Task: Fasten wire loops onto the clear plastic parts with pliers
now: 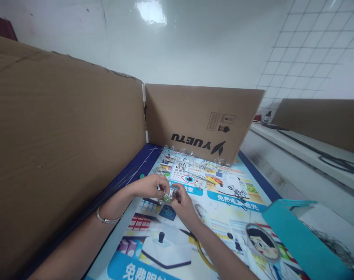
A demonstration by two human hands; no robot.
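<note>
My left hand and my right hand meet over the middle of the printed mat, fingers pinched together. Between the fingertips is a small shiny piece with some green showing; its kind is too small to make out. A bangle circles my left wrist. Under my right forearm lies a tool with a yellow handle and a dark tip, partly hidden by the arm. Right of my hands lie a cluster of small black loops and a few thin curved pieces.
Many clear, wiry bits are strewn along the mat's far end. Cardboard panels stand at the left and back. A teal box holding tangled thin pieces sits at the right front. A round picture lies near it.
</note>
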